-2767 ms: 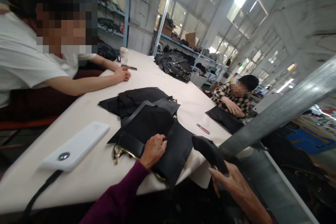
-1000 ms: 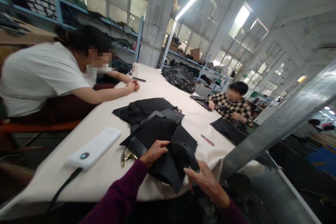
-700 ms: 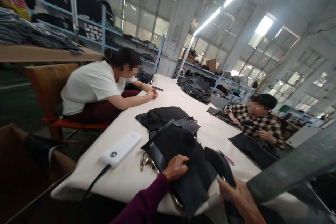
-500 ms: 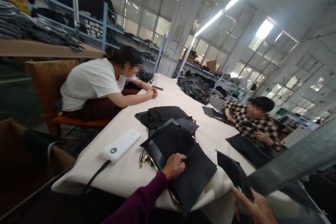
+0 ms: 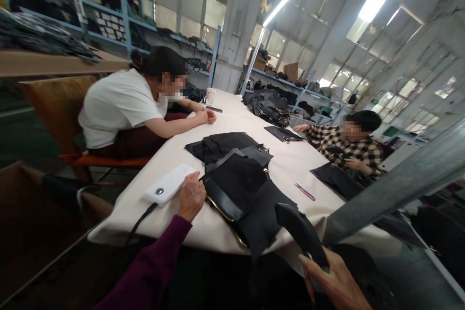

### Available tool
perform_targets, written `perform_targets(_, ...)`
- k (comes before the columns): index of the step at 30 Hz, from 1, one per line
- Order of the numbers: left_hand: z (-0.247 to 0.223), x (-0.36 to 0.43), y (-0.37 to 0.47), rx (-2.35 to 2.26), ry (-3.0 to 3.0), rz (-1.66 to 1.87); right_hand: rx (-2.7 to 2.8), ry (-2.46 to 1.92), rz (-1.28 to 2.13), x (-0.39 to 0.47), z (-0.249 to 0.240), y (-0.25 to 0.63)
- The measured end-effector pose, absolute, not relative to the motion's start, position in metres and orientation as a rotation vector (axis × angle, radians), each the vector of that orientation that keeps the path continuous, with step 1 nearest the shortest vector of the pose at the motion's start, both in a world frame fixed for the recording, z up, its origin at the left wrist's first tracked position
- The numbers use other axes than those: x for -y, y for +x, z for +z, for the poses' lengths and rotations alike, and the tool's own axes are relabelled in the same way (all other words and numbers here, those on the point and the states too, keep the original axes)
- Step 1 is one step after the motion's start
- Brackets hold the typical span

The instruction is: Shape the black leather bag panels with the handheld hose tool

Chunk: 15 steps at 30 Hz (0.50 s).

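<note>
A black bag with a gold metal-edged opening lies on top of other black pieces on the table. My left hand is at its left corner, fingers closed and seemingly pinching that edge; the gold clasp there is hidden. A flat black piece spreads out beneath the bag to the right. In my right hand is a curved black hand-held tool, its rounded head pointing toward the bag without visibly touching it. The fingers wrap its lower part.
A white box with a round button and black cable lies left of my left hand. More black bags are stacked beyond. Red-handled snips lie on the white table. Two co-workers sit across; a metal post slants at right.
My left hand has moved left from the middle of the bag to its left corner. The tool in my right hand has shifted left and up. The right co-worker's arm has reached forward.
</note>
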<state>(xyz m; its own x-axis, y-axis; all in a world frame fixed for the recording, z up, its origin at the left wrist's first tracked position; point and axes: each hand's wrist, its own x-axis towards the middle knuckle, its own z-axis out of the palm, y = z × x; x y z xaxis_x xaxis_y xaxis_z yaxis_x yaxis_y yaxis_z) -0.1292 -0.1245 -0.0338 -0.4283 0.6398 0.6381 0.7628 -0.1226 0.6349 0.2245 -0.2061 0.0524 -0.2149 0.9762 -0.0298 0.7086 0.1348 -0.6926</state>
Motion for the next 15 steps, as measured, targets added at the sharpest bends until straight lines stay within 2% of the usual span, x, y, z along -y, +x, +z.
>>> perform_targets(5, -0.031, 0.119, -0.127, 2.381, -1.62, -1.73, 2.063, -1.589, 0.753, 0.212, 0.058, 0.214)
perform_targets(10, -0.03, 0.121, -0.128, 2.43, -1.704, -1.858, 2.07, -1.516, 0.889, 0.222, 0.061, 0.201)
perform_targets(15, -0.029, 0.133, -0.122, 2.481, -1.549, -1.888, 2.007, -1.48, 0.911, 0.223, 0.066, 0.193)
